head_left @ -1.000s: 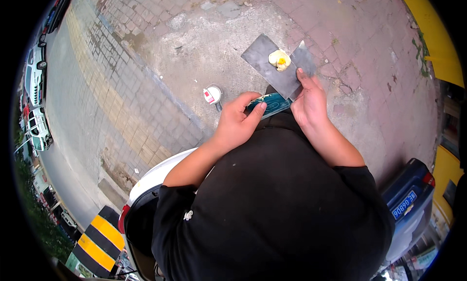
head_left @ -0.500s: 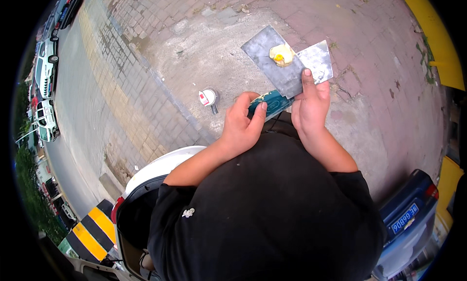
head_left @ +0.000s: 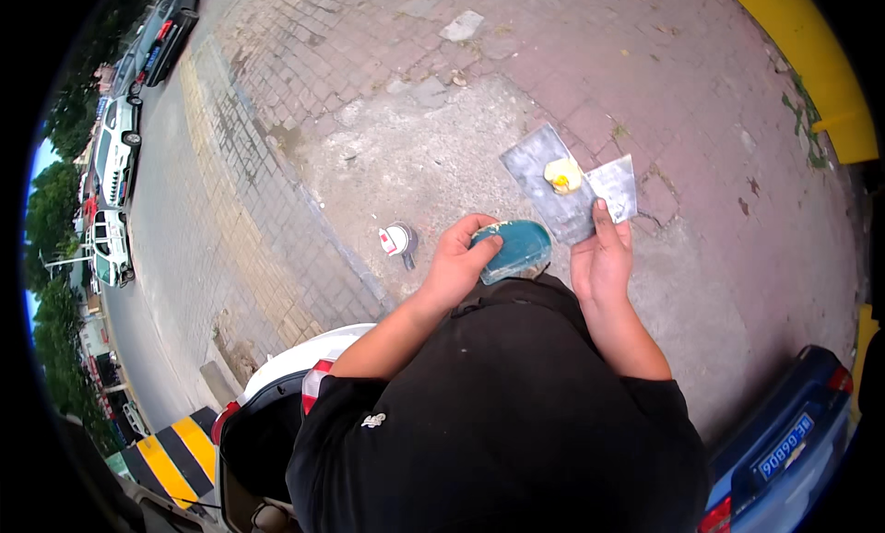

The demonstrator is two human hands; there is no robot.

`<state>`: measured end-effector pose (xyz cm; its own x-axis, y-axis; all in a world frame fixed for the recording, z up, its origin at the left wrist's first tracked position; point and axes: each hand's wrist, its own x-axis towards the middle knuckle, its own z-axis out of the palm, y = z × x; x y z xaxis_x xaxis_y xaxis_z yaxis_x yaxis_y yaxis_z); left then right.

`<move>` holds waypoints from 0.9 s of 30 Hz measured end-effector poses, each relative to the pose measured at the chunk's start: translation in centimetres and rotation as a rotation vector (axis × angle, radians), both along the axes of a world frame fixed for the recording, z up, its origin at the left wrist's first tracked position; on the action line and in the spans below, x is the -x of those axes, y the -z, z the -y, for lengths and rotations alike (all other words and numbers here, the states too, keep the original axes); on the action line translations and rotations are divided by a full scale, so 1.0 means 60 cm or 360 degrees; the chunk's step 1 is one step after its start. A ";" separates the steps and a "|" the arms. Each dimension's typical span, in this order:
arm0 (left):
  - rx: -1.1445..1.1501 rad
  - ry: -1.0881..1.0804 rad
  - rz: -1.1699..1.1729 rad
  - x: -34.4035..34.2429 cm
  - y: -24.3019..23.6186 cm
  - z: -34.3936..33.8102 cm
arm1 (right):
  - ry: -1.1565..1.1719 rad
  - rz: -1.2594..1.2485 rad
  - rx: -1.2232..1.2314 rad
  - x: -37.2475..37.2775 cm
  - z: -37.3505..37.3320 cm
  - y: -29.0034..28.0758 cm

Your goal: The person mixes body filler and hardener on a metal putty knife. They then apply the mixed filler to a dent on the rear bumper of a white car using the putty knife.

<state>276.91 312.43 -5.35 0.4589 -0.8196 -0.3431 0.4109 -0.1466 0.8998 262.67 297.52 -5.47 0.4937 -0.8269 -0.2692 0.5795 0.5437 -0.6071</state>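
My left hand (head_left: pixel 463 256) is closed on a flat teal plastic spreader (head_left: pixel 518 247) with pale residue along its far edge. Thumb on top, my right hand (head_left: pixel 604 256) pinches two thin metal sheets together. The larger grey metal sheet (head_left: pixel 539 155) carries a cream-coloured dollop of putty (head_left: pixel 562 175) with a bright yellow spot in it. A smaller, shinier metal sheet (head_left: pixel 616 184) sticks out on its right. The spreader lies just left of the larger sheet's near edge, apart from it.
On the concrete stands a small round tin (head_left: pixel 396 240) with a white and red top. A white car's open boot (head_left: pixel 267 432) is at lower left, a blue car (head_left: pixel 784 450) at lower right. Yellow structures (head_left: pixel 802 53) edge the right; parked vehicles (head_left: pixel 112 155) line the road.
The spreader has come away from the larger sheet's near edge and now shows its broad face. The view has shifted, so the sheets and hands appear lower. The putty stays on the sheet.
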 end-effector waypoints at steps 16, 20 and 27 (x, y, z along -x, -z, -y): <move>0.0807 0.0263 -0.0845 -0.081 0.056 0.000 | -0.0069 -0.0081 0.0026 -0.058 0.055 0.038; 0.0806 0.0246 -0.0825 -0.107 0.079 -0.008 | -0.0197 -0.0015 -0.0030 -0.085 0.061 0.048; 0.0671 0.0383 -0.1027 -0.088 0.007 -0.006 | -0.0260 -0.0024 -0.0037 -0.100 0.071 0.056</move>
